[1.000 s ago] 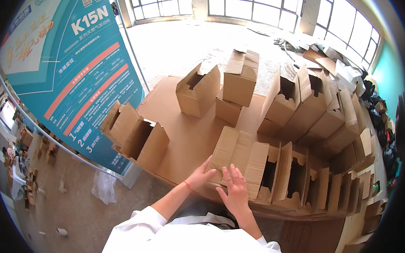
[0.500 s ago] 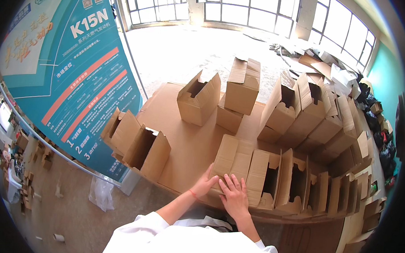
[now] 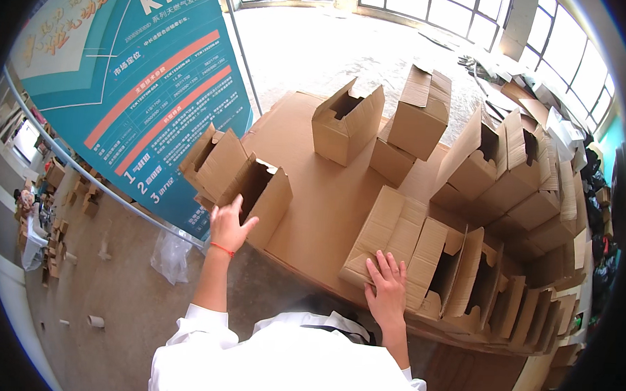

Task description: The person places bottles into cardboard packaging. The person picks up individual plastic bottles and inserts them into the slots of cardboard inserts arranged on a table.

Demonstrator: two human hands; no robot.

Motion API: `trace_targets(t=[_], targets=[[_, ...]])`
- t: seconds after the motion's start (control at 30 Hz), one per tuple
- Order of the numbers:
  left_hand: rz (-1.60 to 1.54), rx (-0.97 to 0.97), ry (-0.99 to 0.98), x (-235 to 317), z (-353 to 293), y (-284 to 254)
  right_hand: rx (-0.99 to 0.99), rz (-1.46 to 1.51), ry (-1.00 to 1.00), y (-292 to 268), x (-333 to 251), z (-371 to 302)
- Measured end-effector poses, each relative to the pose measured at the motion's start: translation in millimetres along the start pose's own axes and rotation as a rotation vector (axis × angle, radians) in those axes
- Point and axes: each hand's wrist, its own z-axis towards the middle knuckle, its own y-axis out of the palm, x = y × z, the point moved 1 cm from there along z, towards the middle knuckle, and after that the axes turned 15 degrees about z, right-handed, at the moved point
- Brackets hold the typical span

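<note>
My left hand [image 3: 230, 225], with a red cord at the wrist, reaches to the open cardboard box [image 3: 271, 206] at the table's left end. Its fingers are spread close to the box's near flap; whether they touch it I cannot tell. Flat on the closed top of another cardboard box [image 3: 381, 229] rests my right hand [image 3: 387, 284], fingers stretched out. To the right of that closed box, a row of open-topped boxes [image 3: 462, 273] stands along the near edge. A further open box [image 3: 205, 159] sits beyond my left hand.
The cardboard-covered table [image 3: 305, 216] also carries an open box [image 3: 346, 121] and a stacked box [image 3: 419, 113] at the back. More boxes [image 3: 507, 161] line its right side. A blue-green banner stand [image 3: 150, 107] rises at the left, with a clear plastic bag [image 3: 171, 255] below.
My left hand has left the closed box and moved left to the open box. The right hand stays on the closed box. The whole view has turned somewhat left.
</note>
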Motion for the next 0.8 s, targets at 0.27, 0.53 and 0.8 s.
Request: trace_targets(t=[0.27,0.53,0.8], targets=[[-0.054,0.066,0.323,39.4,-20.4,9.5,0.013,-0.009,-0.008,-1.1,-0.3,2.6],[-0.088,0.036,0.601,139.4,-50.7,24.3,0.016,0.004,-0.006,-4.0,-2.6,0.1],[-0.047,-0.019,0.735,157.4,-50.3,49.9,0.030,-0.033,-0.011,-1.7,0.4,-1.0]])
